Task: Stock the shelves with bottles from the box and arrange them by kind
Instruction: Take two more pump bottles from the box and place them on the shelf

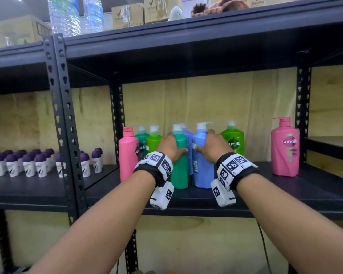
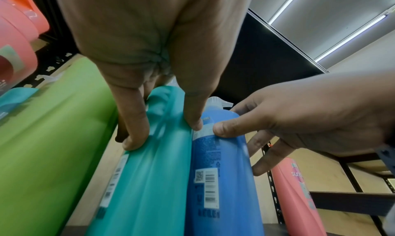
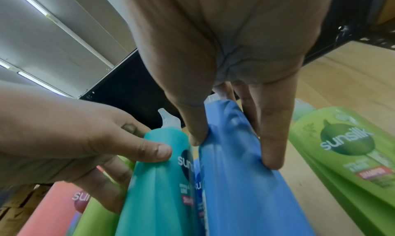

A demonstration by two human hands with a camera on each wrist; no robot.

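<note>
On the black middle shelf point(image 1: 285, 196) stands a cluster of pump bottles. My left hand point(image 1: 171, 148) grips a teal bottle point(image 1: 180, 171) near its shoulder, thumb on one side and fingers on the other point(image 2: 132, 126). My right hand point(image 1: 213, 148) grips a blue bottle point(image 1: 203, 171) the same way point(image 3: 235, 148). Both bottles stand upright on the shelf, side by side and touching. Behind them is a second blue bottle point(image 1: 187, 139). Left of them stand a pink bottle point(image 1: 127, 153), a dark green bottle point(image 1: 142, 139) and a light green bottle point(image 1: 153, 141).
A light green bottle point(image 1: 234, 141) stands right of the blue one, and a pink bottle point(image 1: 285, 149) stands alone further right. Several purple-capped roll-ons point(image 1: 38, 163) fill the left shelf bay. Upright posts point(image 1: 65, 125) divide the bays. Water bottles point(image 1: 64, 14) and cartons sit on the top shelf.
</note>
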